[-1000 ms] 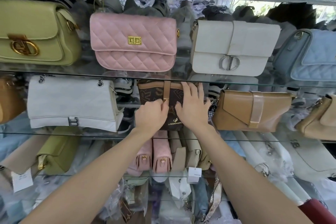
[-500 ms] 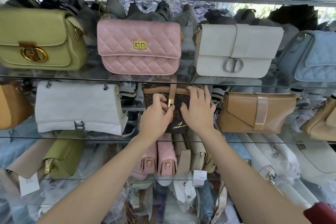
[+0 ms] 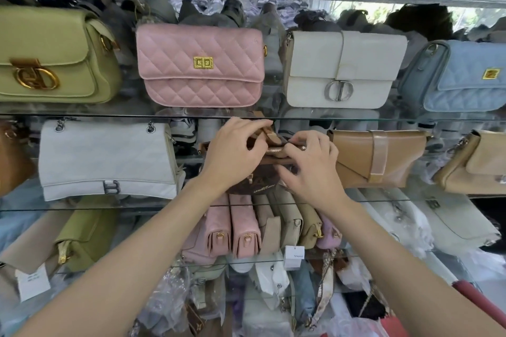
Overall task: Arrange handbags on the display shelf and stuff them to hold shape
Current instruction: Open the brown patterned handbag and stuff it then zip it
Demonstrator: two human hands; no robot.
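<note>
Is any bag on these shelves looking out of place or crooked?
Yes. The tan flap bag on the middle shelf sits tilted, its right end higher, while the upper-row bags stand level. The brown bag is in both hands.

I've only got the one feed here, a head cam pointing forward and a bit down at the glass shelf (image 3: 82,115), pretty close up. Both forearms come in from the bottom edge, reaching just below that shelf.

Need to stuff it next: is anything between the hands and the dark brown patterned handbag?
Nothing visible: the left hand and right hand already grip the dark brown patterned handbag at its zipped top.
</note>
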